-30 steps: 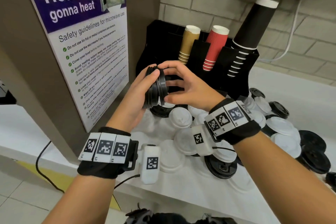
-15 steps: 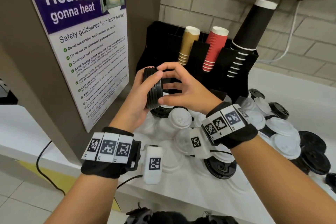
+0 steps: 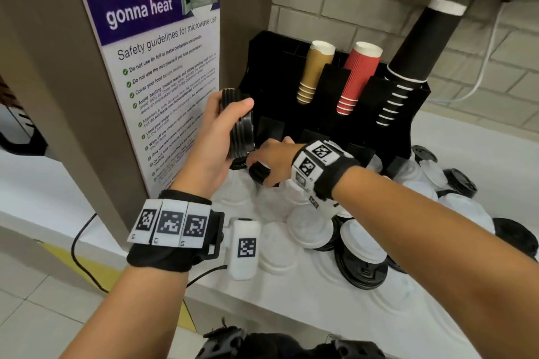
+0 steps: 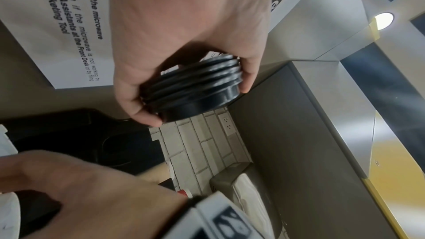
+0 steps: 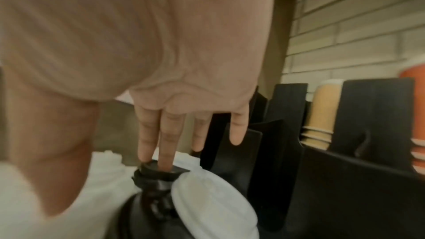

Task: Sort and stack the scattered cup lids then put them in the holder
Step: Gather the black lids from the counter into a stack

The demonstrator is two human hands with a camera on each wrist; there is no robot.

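My left hand [image 3: 233, 114] grips a stack of several black lids [image 3: 237, 122] on edge, thumb across the front, beside the left end of the black holder [image 3: 320, 128]. The left wrist view shows that stack [image 4: 193, 88] held between thumb and fingers. My right hand [image 3: 262, 172] is low in front of the holder, over a single black lid [image 3: 258, 173] among the white ones. In the right wrist view its straight fingers [image 5: 165, 143] touch the top of this black lid [image 5: 158, 168]; the thumb stands apart from it.
White lids [image 3: 309, 230] and black lids [image 3: 361, 271] lie scattered over the white counter [image 3: 291, 315]. The holder carries brown cups [image 3: 315, 73], red cups [image 3: 358, 79] and tall black cups [image 3: 414, 46]. A postered panel [image 3: 163, 67] stands close on the left.
My right hand left the stack and dropped to the black lid on the counter. The left hand lifted the stack up and to the left, holding it alone.
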